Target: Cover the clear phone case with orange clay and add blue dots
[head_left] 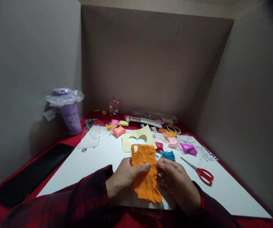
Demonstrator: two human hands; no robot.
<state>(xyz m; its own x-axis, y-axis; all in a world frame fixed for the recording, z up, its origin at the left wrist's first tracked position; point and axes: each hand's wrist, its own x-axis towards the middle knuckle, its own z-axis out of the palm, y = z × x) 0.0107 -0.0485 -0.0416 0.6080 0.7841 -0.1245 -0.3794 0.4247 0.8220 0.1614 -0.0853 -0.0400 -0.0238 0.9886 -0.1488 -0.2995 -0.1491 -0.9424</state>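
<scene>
A clear phone case spread with orange modelling clay (144,186) is held up over the front of the white board. My left hand (126,177) grips its left side, the thumb lying across the clay. At its right edge my right hand (174,179) has its fingers curled in against the clay; whether they pinch a bit of it is hidden. The clay surface is uneven, with a camera hole at the top left and a ragged lower end. Behind the case stands a folded yellow paper (126,144) with a heart cut-out.
Red-handled scissors (204,175) lie to the right, near a gem sheet (206,153). Wrapped clay packets, such as a purple one (188,148), lie behind. Clear cases (90,139), a purple tumbler (71,118) and a black slab (35,171) are at left. Walls enclose three sides.
</scene>
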